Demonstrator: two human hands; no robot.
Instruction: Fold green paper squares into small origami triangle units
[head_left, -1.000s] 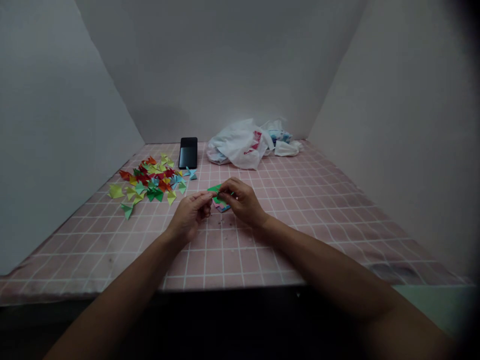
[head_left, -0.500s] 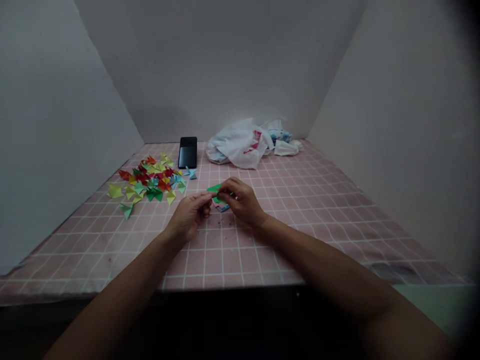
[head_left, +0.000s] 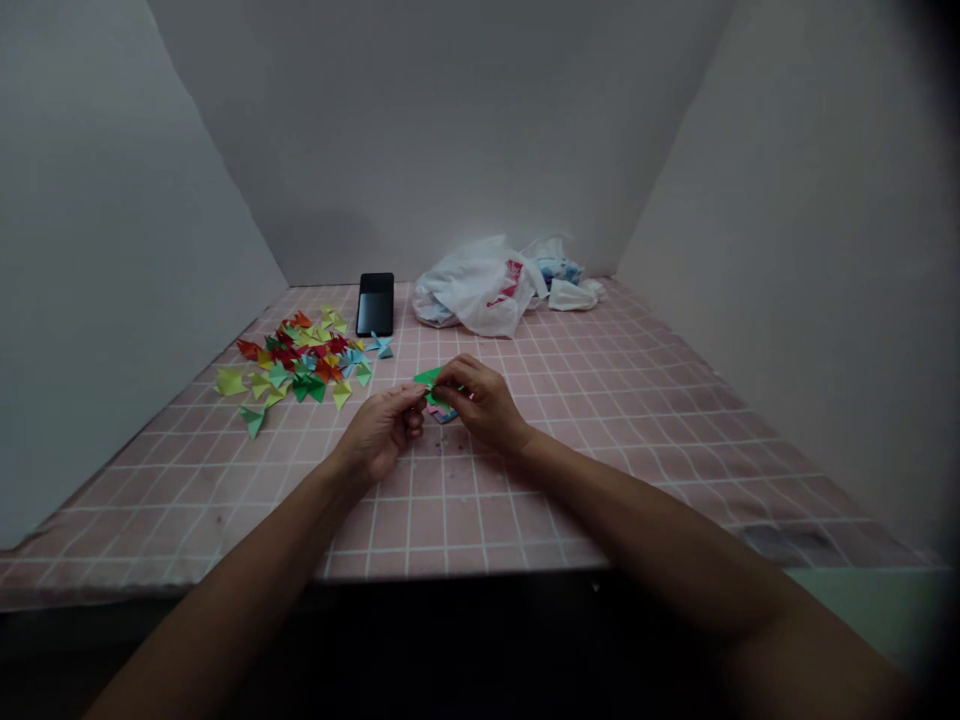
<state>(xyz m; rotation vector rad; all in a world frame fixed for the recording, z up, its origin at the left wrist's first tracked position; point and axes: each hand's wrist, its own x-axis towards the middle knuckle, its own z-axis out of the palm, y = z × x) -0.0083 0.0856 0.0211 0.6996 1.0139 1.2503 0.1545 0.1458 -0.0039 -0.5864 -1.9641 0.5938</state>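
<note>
My left hand (head_left: 379, 432) and my right hand (head_left: 480, 403) meet above the pink grid mat, their fingertips pinching a bright green folded paper piece (head_left: 427, 378) between them. Just below the fingers sits a small multicoloured folded paper piece (head_left: 442, 414), partly hidden by my hands. Whether it touches the green piece, I cannot tell. To the left of my left hand lies a loose heap of folded paper triangles (head_left: 296, 358) in red, yellow, green and pale blue.
A black smartphone (head_left: 375, 304) lies at the far edge of the mat, and a white plastic bag (head_left: 476, 290) is bunched beside it. Pale walls (head_left: 127, 220) close off the left, back and right. The mat's near edge drops to a dark area.
My hands have shifted slightly closer together around the green paper, and my left fingers have moved a little over it. The heap, smartphone and bag stay in place.
</note>
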